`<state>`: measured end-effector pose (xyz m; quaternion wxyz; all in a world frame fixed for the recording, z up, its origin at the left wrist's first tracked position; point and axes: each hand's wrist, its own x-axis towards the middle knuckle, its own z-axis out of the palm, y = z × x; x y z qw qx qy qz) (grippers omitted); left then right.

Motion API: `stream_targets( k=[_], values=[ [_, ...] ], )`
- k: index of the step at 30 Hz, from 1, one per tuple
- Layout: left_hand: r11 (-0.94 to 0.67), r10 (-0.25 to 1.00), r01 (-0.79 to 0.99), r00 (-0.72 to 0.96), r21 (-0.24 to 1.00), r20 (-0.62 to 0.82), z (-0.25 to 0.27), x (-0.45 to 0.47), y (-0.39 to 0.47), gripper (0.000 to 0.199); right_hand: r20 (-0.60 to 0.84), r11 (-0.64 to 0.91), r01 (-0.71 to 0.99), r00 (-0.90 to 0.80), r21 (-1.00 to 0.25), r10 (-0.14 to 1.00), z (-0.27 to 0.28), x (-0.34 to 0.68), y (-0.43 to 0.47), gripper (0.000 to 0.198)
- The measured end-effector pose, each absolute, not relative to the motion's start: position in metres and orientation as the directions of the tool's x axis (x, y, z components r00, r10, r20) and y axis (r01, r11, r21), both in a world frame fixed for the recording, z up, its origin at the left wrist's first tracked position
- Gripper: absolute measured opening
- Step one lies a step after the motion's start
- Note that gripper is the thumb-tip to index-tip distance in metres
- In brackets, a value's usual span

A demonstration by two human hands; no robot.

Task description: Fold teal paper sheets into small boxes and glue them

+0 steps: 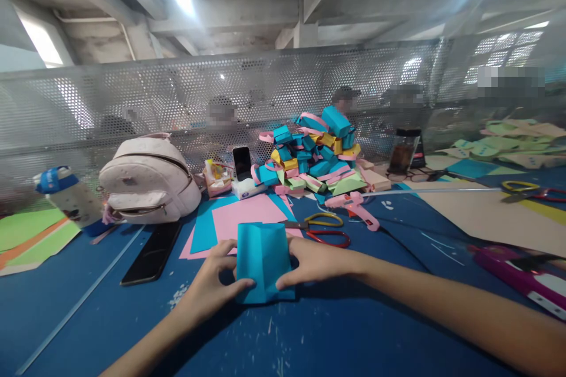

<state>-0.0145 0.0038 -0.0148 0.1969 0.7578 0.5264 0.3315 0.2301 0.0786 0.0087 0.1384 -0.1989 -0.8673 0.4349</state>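
Observation:
A folded piece of blue paper (265,259) with a crease down its middle stands at the front centre of the blue table. My left hand (216,277) grips its left side, thumb on the near face and fingers around the edge. On the opposite side, my right hand (309,262) holds it the same way; those fingertips are partly hidden behind the paper. Just beyond lie scissors (322,228) with one yellow and one red handle. Loose pink paper (247,214) and blue paper (204,227) sheets lie behind the left hand.
A pile of coloured paper pieces (313,156) rises at the back. Nearby rests a pink glue gun (356,207) with a black cord. Leftward are a black phone (152,253), a white backpack (150,179) and a bottle (73,197). A purple tool (517,277) lies right.

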Motion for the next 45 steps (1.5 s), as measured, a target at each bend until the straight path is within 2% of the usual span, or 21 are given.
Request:
stream_targets(
  k=[5,10,12,17,20,22,24,27,29,31,36,39,45],
  values=[
    [-0.35,0.936,0.613,0.201,0.708,0.288,-0.018,-0.015,0.004,0.021,0.078,0.543,0.244,-0.861,-0.803,0.503,0.005,0.23,0.072,0.083],
    [-0.382,0.924,0.54,0.221,0.75,0.312,-0.019,-0.015,0.006,0.016,0.061,0.482,0.246,-0.842,-0.841,0.537,0.005,0.227,0.069,0.081],
    [-0.424,0.906,0.54,0.249,0.727,0.343,-0.021,-0.017,0.006,0.019,0.084,0.482,0.21,-0.85,-0.851,0.52,0.004,0.226,0.07,0.077],
    [-0.484,0.874,0.579,0.287,0.656,0.391,-0.032,-0.024,0.004,0.05,0.103,0.41,0.089,-0.901,-0.908,0.422,0.0,0.223,0.068,0.047],
    [-0.444,0.895,0.576,0.25,0.687,0.368,-0.039,-0.024,0.004,0.061,0.101,0.366,0.07,-0.899,-0.928,0.426,0.003,0.221,0.068,0.04],
    [-0.385,0.921,0.54,0.172,0.748,0.35,-0.039,-0.022,0.005,0.069,0.082,0.334,0.091,-0.878,-0.938,0.471,0.005,0.22,0.068,0.034],
    [-0.36,0.929,0.483,0.112,0.798,0.352,-0.037,-0.018,0.005,0.077,0.047,0.266,0.129,-0.822,-0.955,0.567,0.006,0.219,0.069,0.031],
    [-0.368,0.916,0.444,0.023,0.817,0.4,-0.033,-0.009,0.001,0.085,-0.023,0.091,0.142,-0.65,-0.986,0.76,0.003,0.217,0.067,0.037],
    [-0.363,0.909,0.442,-0.025,0.82,0.416,-0.032,-0.002,-0.004,0.088,-0.074,-0.033,0.084,-0.561,-0.996,0.824,-0.001,0.215,0.064,0.041],
    [-0.355,0.91,0.436,-0.042,0.827,0.412,-0.034,0.005,-0.01,0.094,-0.12,-0.153,-0.008,-0.583,-0.988,0.804,-0.006,0.211,0.059,0.042],
    [-0.322,0.917,0.456,-0.067,0.83,0.392,-0.04,0.017,-0.019,0.117,-0.129,-0.377,-0.172,-0.747,-0.91,0.653,-0.01,0.205,0.046,0.045],
    [-0.297,0.911,0.496,-0.108,0.816,0.398,-0.039,0.016,-0.017,0.122,-0.102,-0.424,-0.218,-0.782,-0.879,0.614,-0.007,0.203,0.041,0.046],
    [-0.275,0.922,0.495,-0.109,0.824,0.373,-0.04,0.01,-0.012,0.111,-0.092,-0.433,-0.236,-0.785,-0.87,0.613,-0.01,0.202,0.043,0.044]
  ],
)
